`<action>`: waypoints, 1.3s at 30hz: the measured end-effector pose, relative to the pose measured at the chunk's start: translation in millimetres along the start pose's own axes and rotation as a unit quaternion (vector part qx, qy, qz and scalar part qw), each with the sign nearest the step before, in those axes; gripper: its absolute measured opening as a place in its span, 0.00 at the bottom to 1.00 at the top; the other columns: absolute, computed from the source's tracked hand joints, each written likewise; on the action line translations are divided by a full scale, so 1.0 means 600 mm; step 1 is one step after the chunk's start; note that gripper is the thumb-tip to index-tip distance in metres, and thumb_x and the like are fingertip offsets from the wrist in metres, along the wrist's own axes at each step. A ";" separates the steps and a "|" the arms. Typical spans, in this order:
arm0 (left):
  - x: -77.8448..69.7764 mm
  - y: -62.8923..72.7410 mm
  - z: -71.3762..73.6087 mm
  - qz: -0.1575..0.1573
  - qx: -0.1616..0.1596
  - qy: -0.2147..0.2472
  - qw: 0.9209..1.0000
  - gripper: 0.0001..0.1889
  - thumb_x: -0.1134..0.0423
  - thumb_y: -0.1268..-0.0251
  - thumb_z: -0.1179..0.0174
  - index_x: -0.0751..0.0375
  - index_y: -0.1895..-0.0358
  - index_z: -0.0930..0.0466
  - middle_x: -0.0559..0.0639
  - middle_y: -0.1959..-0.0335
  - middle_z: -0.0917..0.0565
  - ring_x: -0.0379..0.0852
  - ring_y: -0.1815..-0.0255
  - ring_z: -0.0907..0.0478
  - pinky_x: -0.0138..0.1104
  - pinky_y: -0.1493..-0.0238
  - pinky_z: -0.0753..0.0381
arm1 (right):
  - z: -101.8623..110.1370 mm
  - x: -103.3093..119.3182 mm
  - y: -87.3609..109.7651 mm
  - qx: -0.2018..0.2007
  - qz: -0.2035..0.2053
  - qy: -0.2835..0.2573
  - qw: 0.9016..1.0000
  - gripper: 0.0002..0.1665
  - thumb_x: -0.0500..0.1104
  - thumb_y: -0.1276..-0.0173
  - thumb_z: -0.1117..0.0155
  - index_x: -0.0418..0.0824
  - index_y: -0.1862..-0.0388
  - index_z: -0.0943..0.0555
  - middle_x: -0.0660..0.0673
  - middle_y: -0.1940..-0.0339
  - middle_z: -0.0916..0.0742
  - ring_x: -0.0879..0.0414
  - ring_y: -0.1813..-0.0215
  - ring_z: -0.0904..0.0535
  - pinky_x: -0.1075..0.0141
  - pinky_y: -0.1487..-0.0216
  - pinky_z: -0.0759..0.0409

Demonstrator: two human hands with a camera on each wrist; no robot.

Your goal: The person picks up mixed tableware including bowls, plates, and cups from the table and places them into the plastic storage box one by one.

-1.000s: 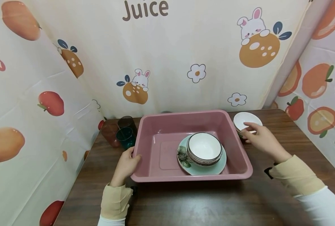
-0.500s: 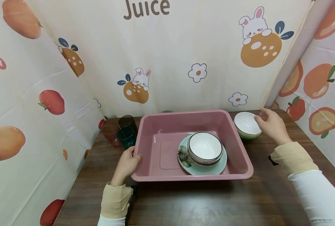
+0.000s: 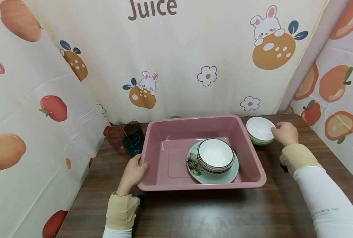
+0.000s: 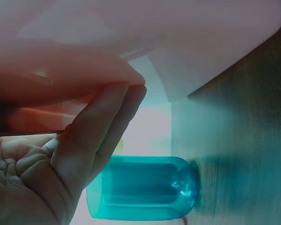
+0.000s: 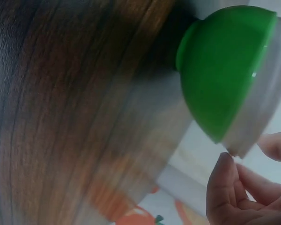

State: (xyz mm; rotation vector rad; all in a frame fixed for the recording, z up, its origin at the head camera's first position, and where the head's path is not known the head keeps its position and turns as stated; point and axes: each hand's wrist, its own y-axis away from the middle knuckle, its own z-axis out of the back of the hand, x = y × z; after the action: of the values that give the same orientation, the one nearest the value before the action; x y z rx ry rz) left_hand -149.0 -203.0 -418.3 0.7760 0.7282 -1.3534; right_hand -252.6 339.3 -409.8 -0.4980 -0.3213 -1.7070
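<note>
A pink plastic basin (image 3: 176, 187) stands on the table, a pale green plate (image 3: 194, 150) with a flower print inside it. On the plate sits a stack of white bowls (image 3: 216, 153) with dark rims. My left hand (image 3: 134, 173) grips the basin's left side, thumb over the rim and fingers beneath it. To the right of the basin is a nested stack of small bowls, a white bowl (image 3: 259, 128) uppermost and a green bowl (image 5: 225, 70) lowest. My right hand (image 3: 286, 134) pinches the stack's right rim between thumb and fingers.
Several tinted cups stand left of the basin: a teal cup (image 3: 132, 144), a reddish cup (image 3: 116, 142) and a dark cup (image 3: 135, 127). A printed curtain (image 3: 176, 59) hangs right behind the brown wooden table (image 3: 212, 215) and along both sides.
My right hand has gone from above the left part of the small bowls round to their right rim, its fingers closing there. My left hand and the basin stay put.
</note>
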 end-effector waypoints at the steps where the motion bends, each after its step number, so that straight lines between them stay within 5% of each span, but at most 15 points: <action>1: 0.000 0.000 0.000 0.000 0.000 0.000 1.000 0.19 0.68 0.34 0.46 0.75 0.43 0.27 0.67 0.57 0.16 0.49 0.66 0.17 0.43 0.63 0.15 | -0.003 -0.003 -0.002 0.002 -0.005 0.000 1.000 0.28 0.43 0.31 0.54 0.19 0.46 0.26 0.19 0.47 0.22 0.23 0.47 0.27 0.38 0.48 0.29; 9: -0.001 0.000 0.000 0.002 -0.001 -0.005 1.000 0.19 0.68 0.35 0.46 0.75 0.43 0.27 0.67 0.57 0.16 0.49 0.66 0.18 0.42 0.63 0.15 | -0.018 -0.015 -0.011 -0.010 -0.017 0.003 1.000 0.24 0.40 0.36 0.54 0.22 0.52 0.22 0.21 0.52 0.19 0.23 0.52 0.26 0.40 0.55 0.28; 23: 0.000 0.001 -0.001 -0.001 -0.003 -0.004 1.000 0.20 0.69 0.34 0.46 0.75 0.42 0.28 0.68 0.56 0.16 0.50 0.64 0.17 0.42 0.62 0.15 | -0.013 -0.005 -0.010 -0.024 -0.023 0.007 0.999 0.25 0.39 0.35 0.57 0.22 0.53 0.20 0.21 0.51 0.19 0.23 0.49 0.27 0.38 0.49 0.29; 39: 0.001 -0.003 -0.001 0.003 0.004 -0.015 1.000 0.19 0.67 0.33 0.46 0.74 0.42 0.27 0.67 0.55 0.17 0.50 0.63 0.18 0.43 0.60 0.15 | 0.018 0.008 -0.009 -0.022 -0.035 0.010 0.999 0.25 0.39 0.36 0.57 0.23 0.55 0.19 0.21 0.53 0.18 0.24 0.52 0.25 0.38 0.55 0.28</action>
State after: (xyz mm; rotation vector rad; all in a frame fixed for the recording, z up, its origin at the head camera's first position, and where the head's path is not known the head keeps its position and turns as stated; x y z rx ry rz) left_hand -150.8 -203.2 -419.5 0.7629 0.6974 -1.3612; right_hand -256.8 341.4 -398.1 -0.5076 -0.2906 -1.7899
